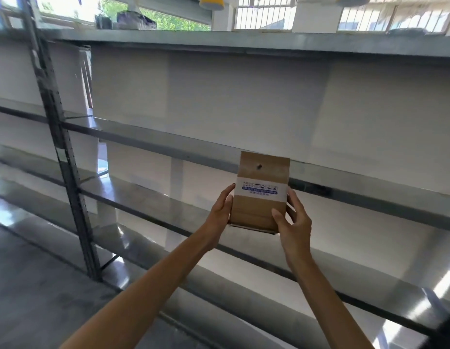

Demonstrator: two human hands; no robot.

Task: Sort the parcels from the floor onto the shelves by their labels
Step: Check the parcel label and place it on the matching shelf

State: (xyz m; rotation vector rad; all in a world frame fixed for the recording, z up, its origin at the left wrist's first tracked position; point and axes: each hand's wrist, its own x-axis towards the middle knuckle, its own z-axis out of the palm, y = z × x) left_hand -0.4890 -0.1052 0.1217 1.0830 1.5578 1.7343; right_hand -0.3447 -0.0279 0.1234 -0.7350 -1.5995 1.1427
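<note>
I hold a small brown cardboard parcel (259, 210) upright in front of the metal shelves (168, 144). A white label with blue print runs across its middle. My left hand (220, 210) presses against its left side and my right hand (293, 222) grips its right side and lower corner. The parcel hangs in the air level with the middle shelf boards, touching no shelf.
A grey perforated upright post (60, 152) stands at the left. Several bare metal shelf boards run left to right behind a white wall. Dark wrapped parcels (133, 20) sit on the top shelf at the back left. Grey floor lies at the lower left.
</note>
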